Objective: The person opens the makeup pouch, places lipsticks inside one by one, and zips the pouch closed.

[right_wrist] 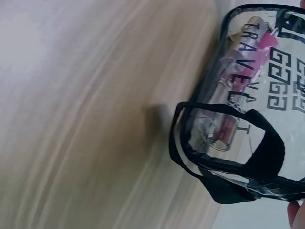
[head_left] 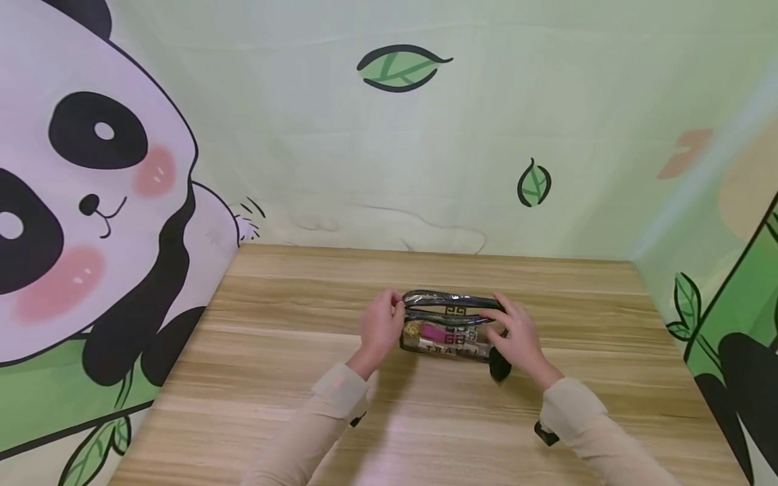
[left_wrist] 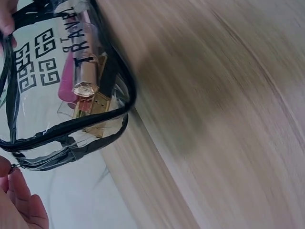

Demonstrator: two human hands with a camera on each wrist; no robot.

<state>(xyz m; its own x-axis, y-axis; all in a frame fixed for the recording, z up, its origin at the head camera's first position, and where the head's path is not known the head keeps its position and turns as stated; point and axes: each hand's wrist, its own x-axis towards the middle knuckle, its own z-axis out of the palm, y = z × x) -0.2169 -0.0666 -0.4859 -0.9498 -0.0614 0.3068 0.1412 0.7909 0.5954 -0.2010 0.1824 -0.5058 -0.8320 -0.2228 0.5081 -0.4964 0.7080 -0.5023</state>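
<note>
A clear plastic travel pouch [head_left: 450,297] with black trim and printed lettering stands on the table between both hands. Through its side show a pink item [head_left: 433,331], a rose-gold tube [left_wrist: 86,76] and a gold-coloured case [left_wrist: 97,112]. At the pouch's left top corner, my left hand [head_left: 381,325] pinches a small metal zipper pull [left_wrist: 15,166]. My right hand [head_left: 518,332] grips the right end of the top edge, thumb and fingers around the trim. Below the right hand hangs the black strap handle [right_wrist: 269,148].
The wood-grain table [head_left: 273,337] reaches back to a pale green cloth backdrop [head_left: 292,135] printed with leaves and a panda [head_left: 109,196]. A dark wrist device [head_left: 546,433] shows by the right sleeve.
</note>
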